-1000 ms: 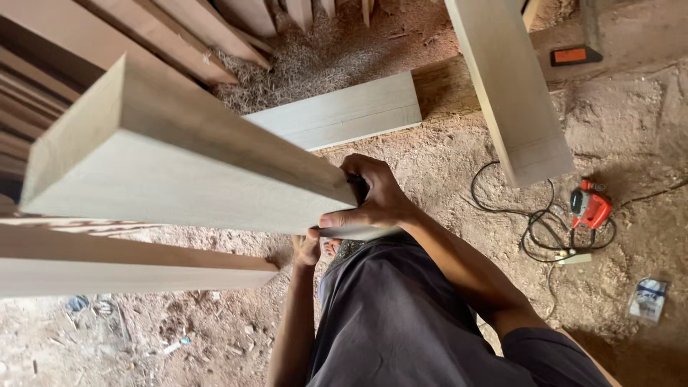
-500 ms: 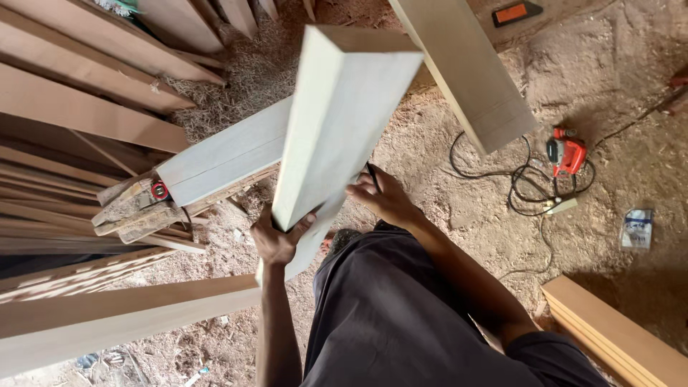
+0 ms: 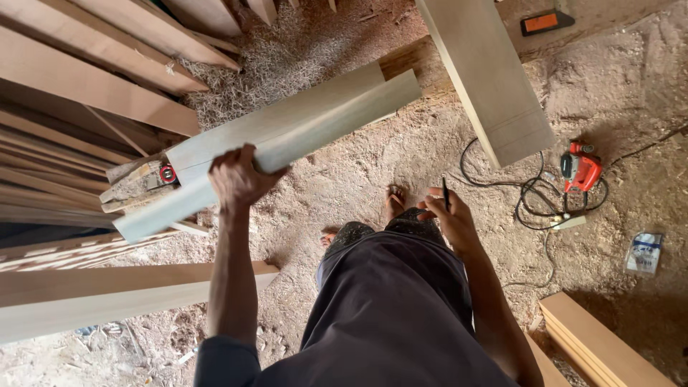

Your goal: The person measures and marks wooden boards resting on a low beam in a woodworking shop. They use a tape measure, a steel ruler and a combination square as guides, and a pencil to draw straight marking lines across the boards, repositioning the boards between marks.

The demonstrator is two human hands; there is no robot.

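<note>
My left hand [image 3: 239, 175] grips a long pale wooden plank [image 3: 330, 122] near its lower end and holds it low, lying along a second pale plank [image 3: 287, 115] on the sawdust floor. My right hand [image 3: 449, 215] hangs beside my leg with a dark pencil [image 3: 445, 192] between its fingers. My bare feet show on the sawdust below the plank.
Stacked boards [image 3: 86, 79] fill the left side. A wide pale board [image 3: 491, 79] leans in at the top right. A red power tool [image 3: 580, 168] with a coiled black cable lies at right, a small packet [image 3: 645, 252] near it. More boards [image 3: 595, 344] sit at the bottom right.
The plank has swung down from upright to lying low across the floor. My right hand has let go of it and dropped to my side; only my left hand holds it.
</note>
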